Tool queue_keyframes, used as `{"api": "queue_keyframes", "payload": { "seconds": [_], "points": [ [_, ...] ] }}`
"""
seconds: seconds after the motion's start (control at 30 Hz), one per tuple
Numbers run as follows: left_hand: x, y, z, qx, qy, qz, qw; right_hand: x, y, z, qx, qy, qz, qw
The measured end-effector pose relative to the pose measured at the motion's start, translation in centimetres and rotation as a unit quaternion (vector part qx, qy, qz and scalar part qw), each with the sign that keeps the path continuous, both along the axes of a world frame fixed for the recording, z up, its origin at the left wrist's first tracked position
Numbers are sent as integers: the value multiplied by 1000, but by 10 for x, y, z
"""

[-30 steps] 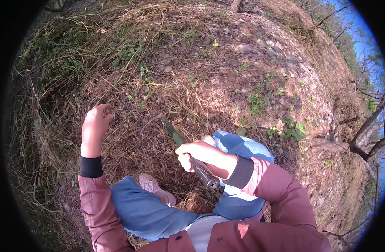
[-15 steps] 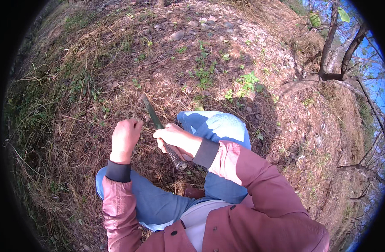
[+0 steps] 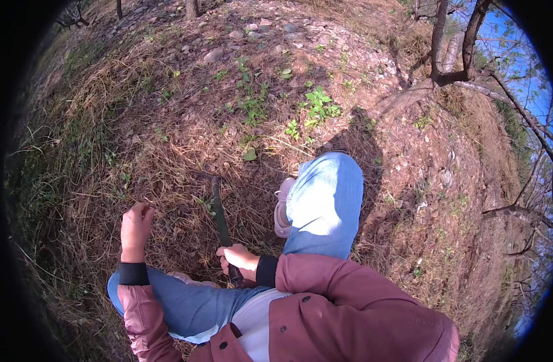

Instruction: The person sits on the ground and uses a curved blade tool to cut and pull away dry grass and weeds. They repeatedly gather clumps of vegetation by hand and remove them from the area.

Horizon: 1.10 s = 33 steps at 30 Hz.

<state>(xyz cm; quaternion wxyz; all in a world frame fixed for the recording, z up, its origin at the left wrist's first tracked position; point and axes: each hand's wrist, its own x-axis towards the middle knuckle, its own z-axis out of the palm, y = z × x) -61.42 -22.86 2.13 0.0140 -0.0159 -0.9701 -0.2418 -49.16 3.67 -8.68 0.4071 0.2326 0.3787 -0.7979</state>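
My right hand [image 3: 239, 259] is wrapped round the dark grip of a sickle-like hand tool [image 3: 220, 211]. Its green shaft points away from me, low over the dry grass, and a thin dark piece juts leftward from its far end. Whether that piece is a blade is hard to make out against the straw. My left hand [image 3: 136, 227] is held apart from the tool, above my left knee, with fingers curled in. Anything pinched between those fingers is too small to tell.
Dry grass [image 3: 168, 145] covers the ground around my bent legs. Leafy green plants [image 3: 319, 107] grow ahead, with stones [image 3: 214, 55] beyond them. On the right stands a forked tree [image 3: 451, 77] with bare branches. My shoe [image 3: 282, 208] rests beside the tool.
My right hand has drawn the tool back toward my body and lower. My left hand has moved left and down, away from the tool. The view has shifted too.
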Motion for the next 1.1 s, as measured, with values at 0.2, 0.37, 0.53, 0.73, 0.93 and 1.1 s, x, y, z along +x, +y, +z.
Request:
{"api": "queue_keyframes", "payload": {
  "seconds": [0.2,0.37,0.53,0.73,0.93,1.1],
  "points": [
    [21,45,-30,74,-9,14,997,1,27,20,38,45,-32,998],
    [45,133,-58,144,-99,21,984,-7,38,37,79,91,-87,989],
    [64,203,-38,427,-245,69,868,-14,46,65,81,171,-138,972],
    [76,233,5,417,-280,71,862,-14,78,84,-20,149,-156,976],
    [59,230,10,314,-186,42,930,21,103,69,-10,-116,-205,972],
    [21,224,44,258,-209,-44,942,37,93,43,67,20,-146,987]
  ]
}}
